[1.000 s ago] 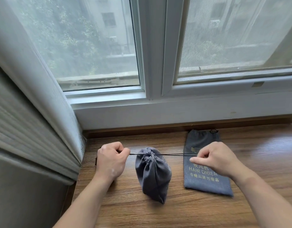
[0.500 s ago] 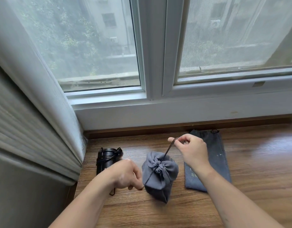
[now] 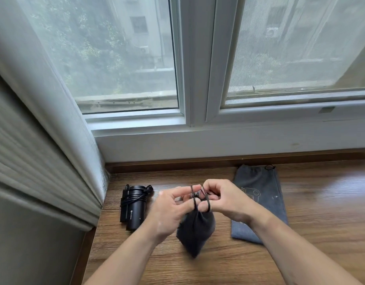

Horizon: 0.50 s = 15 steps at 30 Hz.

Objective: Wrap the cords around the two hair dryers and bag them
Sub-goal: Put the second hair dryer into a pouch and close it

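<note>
A filled grey drawstring bag (image 3: 196,231) stands on the wooden sill (image 3: 321,254), its mouth cinched. My left hand (image 3: 171,210) and my right hand (image 3: 225,200) meet just above it, and both pinch the bag's black drawstring (image 3: 195,199), which loops over my fingers. A black hair dryer (image 3: 134,206) with its cord wound round it lies on the sill at the left. A flat grey bag (image 3: 260,200) lies to the right, partly under my right forearm.
The window frame (image 3: 198,99) and its ledge rise directly behind the sill. A pale curtain (image 3: 43,140) hangs at the left, reaching down beside the hair dryer. The sill's left edge drops off near the curtain.
My hands had pulled the drawstring taut to both sides. They have come together above the bag's mouth, with the string now looped over the fingers. The hair dryer at the left has come into sight.
</note>
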Tool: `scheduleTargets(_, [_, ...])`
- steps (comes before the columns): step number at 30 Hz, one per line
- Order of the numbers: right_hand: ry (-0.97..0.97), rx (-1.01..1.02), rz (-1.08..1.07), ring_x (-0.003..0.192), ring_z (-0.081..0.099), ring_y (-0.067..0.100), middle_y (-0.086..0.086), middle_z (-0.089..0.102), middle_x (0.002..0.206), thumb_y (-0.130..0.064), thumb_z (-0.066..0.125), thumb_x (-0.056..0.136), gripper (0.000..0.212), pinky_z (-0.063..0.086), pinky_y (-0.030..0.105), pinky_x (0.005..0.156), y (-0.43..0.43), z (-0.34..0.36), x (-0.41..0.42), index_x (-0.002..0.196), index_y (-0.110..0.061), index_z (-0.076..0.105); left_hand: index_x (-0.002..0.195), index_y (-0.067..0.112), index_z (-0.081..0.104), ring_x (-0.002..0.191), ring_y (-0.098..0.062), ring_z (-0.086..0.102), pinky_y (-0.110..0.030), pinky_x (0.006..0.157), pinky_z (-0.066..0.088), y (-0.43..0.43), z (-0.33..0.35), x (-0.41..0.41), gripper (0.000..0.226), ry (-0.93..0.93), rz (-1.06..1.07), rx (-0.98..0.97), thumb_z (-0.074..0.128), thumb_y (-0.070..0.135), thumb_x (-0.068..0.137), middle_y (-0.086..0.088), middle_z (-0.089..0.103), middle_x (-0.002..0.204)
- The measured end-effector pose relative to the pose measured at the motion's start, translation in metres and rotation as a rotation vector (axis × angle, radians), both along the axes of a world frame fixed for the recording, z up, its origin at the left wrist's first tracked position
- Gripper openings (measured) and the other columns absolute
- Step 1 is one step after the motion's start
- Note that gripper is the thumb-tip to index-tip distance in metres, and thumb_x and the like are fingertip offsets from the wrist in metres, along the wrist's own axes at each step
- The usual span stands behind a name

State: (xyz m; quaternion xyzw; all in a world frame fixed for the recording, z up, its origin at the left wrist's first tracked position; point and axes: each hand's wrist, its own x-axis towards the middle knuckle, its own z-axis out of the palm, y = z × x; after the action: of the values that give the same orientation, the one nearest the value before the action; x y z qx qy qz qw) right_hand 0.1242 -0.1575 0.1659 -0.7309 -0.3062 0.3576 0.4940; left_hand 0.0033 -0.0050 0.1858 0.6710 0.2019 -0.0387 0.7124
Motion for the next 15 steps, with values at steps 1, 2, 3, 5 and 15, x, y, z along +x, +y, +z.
scheduleTargets(1, [-0.004, -0.013, 0.022, 0.059, 0.038, 0.004, -0.018, 0.045, 0.056, -0.04, 0.09, 0.069, 0.042, 0.033, 0.024, 0.059, 0.001, 0.003, -0.001, 0.076, -0.012, 0.059, 0.121, 0.003, 0.072, 0.041, 0.006, 0.045, -0.004, 0.046, 0.035, 0.0, -0.004, 0.001, 0.03, -0.019, -0.016, 0.067, 0.069, -0.006, 0.093, 0.013, 0.054, 0.067])
scheduleTargets(2, [-0.027, -0.042, 0.04, 0.057, 0.039, 0.001, -0.02, 0.048, 0.055, -0.039, 0.089, 0.072, 0.038, 0.034, 0.023, 0.058, 0.002, 0.005, -0.001, 0.073, -0.017, 0.058, 0.123, 0.01, 0.074, 0.044, 0.004, 0.042, -0.006, 0.049, 0.034, 0.001, -0.005, 0.002, 0.034, -0.039, -0.036, 0.145, 0.073, -0.003, 0.092, 0.01, 0.047, 0.073])
scheduleTargets(3, [-0.076, -0.082, 0.052, 0.056, 0.039, 0.001, -0.02, 0.049, 0.054, -0.044, 0.087, 0.071, 0.038, 0.034, 0.024, 0.057, 0.003, 0.008, -0.002, 0.069, -0.022, 0.056, 0.123, 0.021, 0.076, 0.047, 0.001, 0.039, -0.008, 0.053, 0.035, 0.003, -0.006, 0.003, 0.035, -0.055, -0.08, 0.22, 0.075, 0.004, 0.092, 0.007, 0.043, 0.078])
scheduleTargets(5, [-0.194, -0.17, 0.042, 0.056, 0.038, 0.006, -0.014, 0.047, 0.054, -0.059, 0.081, 0.063, 0.047, 0.033, 0.03, 0.056, 0.006, 0.014, -0.003, 0.061, -0.023, 0.051, 0.12, 0.047, 0.074, 0.058, -0.01, 0.047, -0.019, 0.063, 0.041, 0.008, -0.005, 0.003, 0.036, -0.06, -0.226, 0.359, 0.074, 0.024, 0.092, -0.002, 0.048, 0.089])
scheduleTargets(15, [-0.68, -0.384, 0.048, 0.071, 0.057, 0.014, -0.01, 0.057, 0.064, -0.057, 0.05, 0.063, 0.029, 0.041, 0.029, 0.064, 0.003, 0.037, 0.0, 0.068, -0.029, 0.056, 0.108, 0.026, 0.062, 0.057, 0.005, 0.047, -0.011, 0.057, 0.032, 0.008, -0.002, 0.006, 0.016, -0.157, -0.309, 0.786, 0.072, 0.023, 0.095, 0.027, 0.055, 0.06])
